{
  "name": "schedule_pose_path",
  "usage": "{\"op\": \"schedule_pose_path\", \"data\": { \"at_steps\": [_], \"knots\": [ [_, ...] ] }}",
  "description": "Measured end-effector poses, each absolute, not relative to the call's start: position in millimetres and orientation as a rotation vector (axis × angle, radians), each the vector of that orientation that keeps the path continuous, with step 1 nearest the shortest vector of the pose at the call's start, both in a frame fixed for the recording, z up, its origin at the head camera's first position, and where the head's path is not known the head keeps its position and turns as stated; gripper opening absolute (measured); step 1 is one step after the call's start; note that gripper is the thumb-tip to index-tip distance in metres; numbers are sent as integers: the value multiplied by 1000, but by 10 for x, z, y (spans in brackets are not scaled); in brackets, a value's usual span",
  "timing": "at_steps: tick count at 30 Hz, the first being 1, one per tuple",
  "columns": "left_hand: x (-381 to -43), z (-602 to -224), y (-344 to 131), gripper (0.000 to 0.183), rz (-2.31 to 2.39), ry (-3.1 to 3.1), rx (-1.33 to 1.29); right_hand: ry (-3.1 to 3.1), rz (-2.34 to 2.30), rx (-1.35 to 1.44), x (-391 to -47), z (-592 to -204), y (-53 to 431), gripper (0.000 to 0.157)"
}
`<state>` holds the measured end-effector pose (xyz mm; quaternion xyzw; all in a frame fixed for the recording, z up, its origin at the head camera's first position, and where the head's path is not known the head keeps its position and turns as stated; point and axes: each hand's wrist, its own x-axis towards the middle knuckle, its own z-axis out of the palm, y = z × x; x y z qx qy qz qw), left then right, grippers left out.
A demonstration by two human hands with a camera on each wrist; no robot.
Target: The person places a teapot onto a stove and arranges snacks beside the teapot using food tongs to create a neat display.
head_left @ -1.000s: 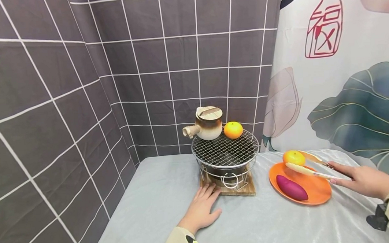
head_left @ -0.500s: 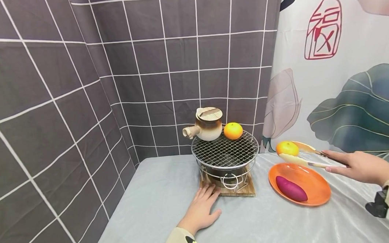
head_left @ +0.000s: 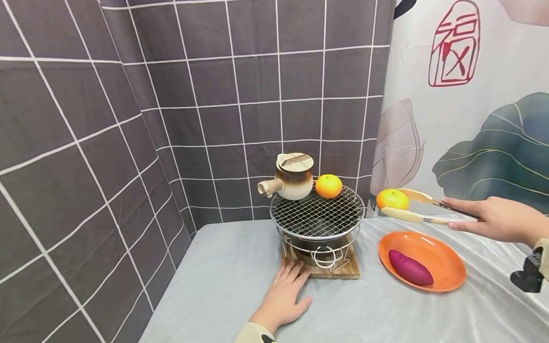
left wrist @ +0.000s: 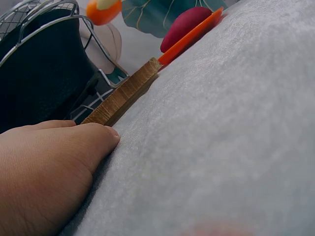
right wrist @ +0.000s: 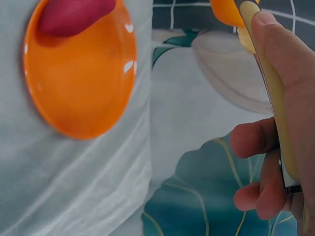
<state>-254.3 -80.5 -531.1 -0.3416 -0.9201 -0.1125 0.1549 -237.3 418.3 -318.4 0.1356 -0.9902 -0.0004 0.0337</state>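
Observation:
My right hand point(head_left: 505, 219) grips a pair of tongs point(head_left: 437, 220), whose pale tips hold a mandarin orange point(head_left: 391, 199) in the air above the back of the orange plate point(head_left: 442, 266). On that plate lies a purple sweet potato point(head_left: 410, 268). In the right wrist view the thumb and curled fingers wrap the tongs' handle point(right wrist: 275, 93). My left hand point(head_left: 283, 298) lies flat on the table, fingers straight, fingertips at the front left edge of the wooden board point(head_left: 349, 268). The left wrist view shows the board's edge point(left wrist: 130, 93) just past the hand.
On the board stands a round grill stove with a wire rack point(head_left: 319, 216). A small clay pot point(head_left: 295, 183) with a wooden lid and side handle sits at the rack's back left, beside a second mandarin orange point(head_left: 328, 186). Behind hangs a grey checked cloth point(head_left: 207, 123).
My right hand has raised the tongs and the mandarin orange off the plate and carried them up and left, toward the grill. My left hand has stayed in place.

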Motion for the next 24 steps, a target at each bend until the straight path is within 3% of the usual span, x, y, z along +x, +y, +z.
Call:
{"op": "schedule_pose_path", "data": {
  "at_steps": [24],
  "knots": [
    [-2548, -5322, -800, 64, -305, -2595, -982, -3020, 29, 536, -2486, -2787, 3641, 90]
  ]
}}
